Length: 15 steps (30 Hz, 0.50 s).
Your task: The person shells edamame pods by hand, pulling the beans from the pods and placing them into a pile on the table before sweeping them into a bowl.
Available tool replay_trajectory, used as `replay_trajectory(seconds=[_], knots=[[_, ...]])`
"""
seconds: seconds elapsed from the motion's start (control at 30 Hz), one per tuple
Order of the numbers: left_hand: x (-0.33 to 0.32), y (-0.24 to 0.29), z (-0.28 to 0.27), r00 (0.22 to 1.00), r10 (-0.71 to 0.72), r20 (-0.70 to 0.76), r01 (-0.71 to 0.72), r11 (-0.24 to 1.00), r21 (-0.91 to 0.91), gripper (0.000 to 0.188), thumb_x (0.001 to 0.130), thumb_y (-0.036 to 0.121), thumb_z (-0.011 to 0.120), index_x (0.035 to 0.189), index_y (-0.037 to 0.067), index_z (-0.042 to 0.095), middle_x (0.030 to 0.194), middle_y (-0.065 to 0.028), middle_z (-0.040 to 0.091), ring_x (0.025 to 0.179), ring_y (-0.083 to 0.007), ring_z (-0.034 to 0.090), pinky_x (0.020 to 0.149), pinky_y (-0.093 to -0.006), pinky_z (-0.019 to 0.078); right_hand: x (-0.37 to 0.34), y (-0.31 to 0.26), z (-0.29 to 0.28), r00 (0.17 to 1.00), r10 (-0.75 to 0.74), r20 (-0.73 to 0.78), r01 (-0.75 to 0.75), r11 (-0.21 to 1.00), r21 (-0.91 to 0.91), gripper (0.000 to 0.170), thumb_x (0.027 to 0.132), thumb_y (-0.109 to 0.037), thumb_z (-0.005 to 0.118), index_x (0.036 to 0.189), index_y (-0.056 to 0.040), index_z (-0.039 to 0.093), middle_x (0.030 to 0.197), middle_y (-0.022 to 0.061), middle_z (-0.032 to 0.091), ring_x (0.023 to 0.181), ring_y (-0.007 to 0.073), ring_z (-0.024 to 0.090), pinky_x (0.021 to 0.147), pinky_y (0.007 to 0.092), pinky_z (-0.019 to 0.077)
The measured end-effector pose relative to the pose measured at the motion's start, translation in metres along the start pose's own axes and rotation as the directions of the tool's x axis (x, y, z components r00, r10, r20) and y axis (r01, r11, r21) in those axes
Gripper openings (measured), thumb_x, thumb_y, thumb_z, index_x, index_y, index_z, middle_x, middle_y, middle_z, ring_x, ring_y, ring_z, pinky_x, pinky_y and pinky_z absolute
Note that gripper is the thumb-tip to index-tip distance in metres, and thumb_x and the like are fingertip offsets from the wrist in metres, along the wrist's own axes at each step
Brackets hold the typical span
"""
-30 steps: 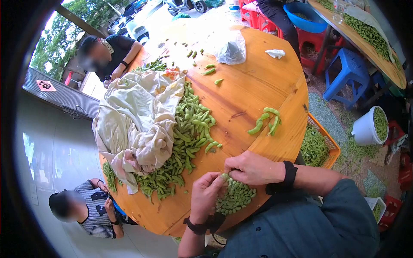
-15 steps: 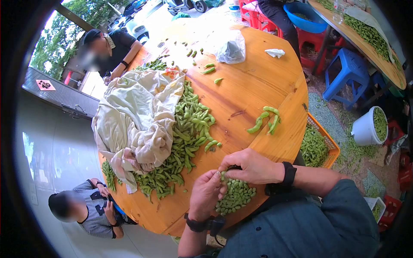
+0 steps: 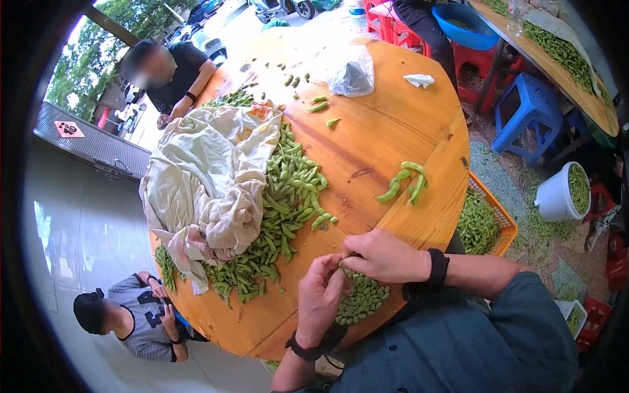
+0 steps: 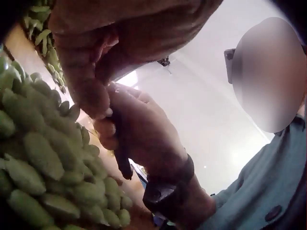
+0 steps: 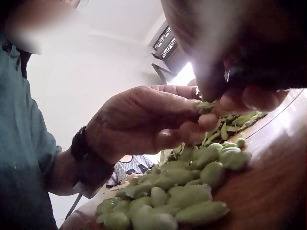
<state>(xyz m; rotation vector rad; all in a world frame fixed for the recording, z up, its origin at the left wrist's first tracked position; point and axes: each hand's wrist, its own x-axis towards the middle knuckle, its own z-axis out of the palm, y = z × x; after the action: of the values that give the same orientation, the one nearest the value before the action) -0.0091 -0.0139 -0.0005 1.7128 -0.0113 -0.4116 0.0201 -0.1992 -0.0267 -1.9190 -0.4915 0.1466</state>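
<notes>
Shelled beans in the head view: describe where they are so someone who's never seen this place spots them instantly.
Find the big wooden table in the middle of the head view. Follow it down to the edge nearest the dark teal shirt, where the shelled beans lie heaped. Unlike the long pods beside the crumpled cloth, these are short, rounded and out of their shells.

Street-side premises, open-fronted; shop, eatery or home uncertain. Round orange-brown wooden bench (image 3: 367, 150) beneath right grip (image 3: 386, 257); square blue plastic stool (image 3: 532, 112) beyond grip, rightward; white, black-wheeled scooter (image 3: 270, 10) far ahead; glossy pale tiled wall (image 3: 98, 229) leftward.
</notes>
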Motion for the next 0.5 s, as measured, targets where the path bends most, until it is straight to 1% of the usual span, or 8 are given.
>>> replay_trajectory(seconds=[0.07,0.13,0.23,0.27,0.33,0.4,0.47,0.5], knots=[[0.000,0.006,-0.003,1.000,-0.029,0.000,0.029,0.999,-0.029,0.018,0.097,0.000,0.055,0.114,-0.003,0.058,0.098,-0.0063,0.067,0.076,-0.0097,0.065,0.064,-0.0235,0.0536,-0.001,-0.001,-0.001,1.000,0.014,0.014,-0.015,0.997,0.076,0.021,0.089,-0.019,0.062,0.090,0.0016,0.064,0.079,0.0252,0.065,0.076,0.0420,0.066,0.069,0.0464,0.0527],[0.000,0.006,-0.006,0.998,-0.061,0.000,0.060,0.997,-0.058,0.018,0.096,-0.001,0.056,0.113,-0.004,0.058,0.098,-0.0055,0.067,0.076,-0.0087,0.065,0.065,-0.0234,0.0540,-0.001,-0.003,-0.004,0.906,0.321,0.275,-0.418,0.779,0.468,0.018,0.090,-0.015,0.063,0.097,0.0013,0.065,0.078,0.0197,0.065,0.070,0.0339,0.067,0.064,0.0388,0.0523],[0.001,-0.002,-0.010,1.000,-0.016,-0.015,0.017,1.000,0.015,0.018,0.093,0.000,0.060,0.110,-0.004,0.060,0.100,-0.0075,0.069,0.077,-0.0101,0.066,0.066,-0.0254,0.0547,0.000,-0.007,-0.011,0.918,0.297,0.262,-0.381,0.844,0.378,0.014,0.088,-0.014,0.063,0.093,-0.0016,0.065,0.078,0.0179,0.066,0.070,0.0335,0.066,0.064,0.0381,0.0525],[0.001,-0.002,-0.010,0.997,0.070,-0.041,-0.059,0.974,0.217,0.016,0.091,0.001,0.062,0.107,-0.003,0.062,0.097,-0.0073,0.069,0.076,-0.0113,0.066,0.066,-0.0258,0.0540,0.001,-0.003,-0.013,0.918,0.297,0.262,-0.381,0.844,0.378,0.014,0.088,-0.014,0.063,0.093,-0.0016,0.065,0.078,0.0179,0.066,0.070,0.0335,0.066,0.064,0.0381,0.0525],[0.001,0.003,-0.011,0.986,0.160,-0.043,-0.128,0.901,0.414,0.015,0.090,0.002,0.065,0.104,-0.002,0.064,0.094,-0.0071,0.069,0.074,-0.0126,0.065,0.066,-0.0261,0.0532,0.002,0.009,-0.021,0.989,-0.020,-0.145,0.006,0.995,-0.095,0.013,0.085,-0.012,0.061,0.088,0.0002,0.064,0.076,0.0186,0.067,0.074,0.0371,0.067,0.065,0.0446,0.0531],[-0.002,0.013,-0.013,0.935,0.312,0.167,-0.349,0.731,0.586,0.012,0.085,0.004,0.069,0.095,-0.002,0.068,0.090,-0.0099,0.069,0.071,-0.0182,0.065,0.066,-0.0291,0.0521,0.000,0.014,-0.042,0.984,-0.043,-0.173,-0.002,0.967,-0.254,0.013,0.085,-0.013,0.062,0.093,-0.0020,0.063,0.080,0.0160,0.065,0.077,0.0358,0.067,0.066,0.0456,0.0534],[0.001,0.017,-0.015,0.932,0.320,0.171,-0.360,0.762,0.537,0.009,0.084,0.004,0.069,0.091,-0.001,0.070,0.089,-0.0126,0.068,0.072,-0.0232,0.065,0.066,-0.0302,0.0512,-0.003,0.015,-0.058,0.972,-0.058,-0.229,-0.086,0.814,-0.574,0.020,0.086,-0.015,0.064,0.103,-0.0049,0.062,0.086,0.0150,0.061,0.081,0.0359,0.066,0.068,0.0462,0.0543],[0.005,0.021,-0.019,0.948,0.273,0.162,-0.316,0.756,0.573,0.008,0.085,0.003,0.068,0.091,-0.002,0.070,0.089,-0.0125,0.068,0.074,-0.0222,0.065,0.067,-0.0300,0.0511,-0.002,0.011,-0.060,0.973,-0.058,-0.225,-0.084,0.815,-0.573,0.020,0.086,-0.015,0.064,0.103,-0.0049,0.062,0.086,0.0150,0.061,0.081,0.0359,0.066,0.068,0.0462,0.0543]])
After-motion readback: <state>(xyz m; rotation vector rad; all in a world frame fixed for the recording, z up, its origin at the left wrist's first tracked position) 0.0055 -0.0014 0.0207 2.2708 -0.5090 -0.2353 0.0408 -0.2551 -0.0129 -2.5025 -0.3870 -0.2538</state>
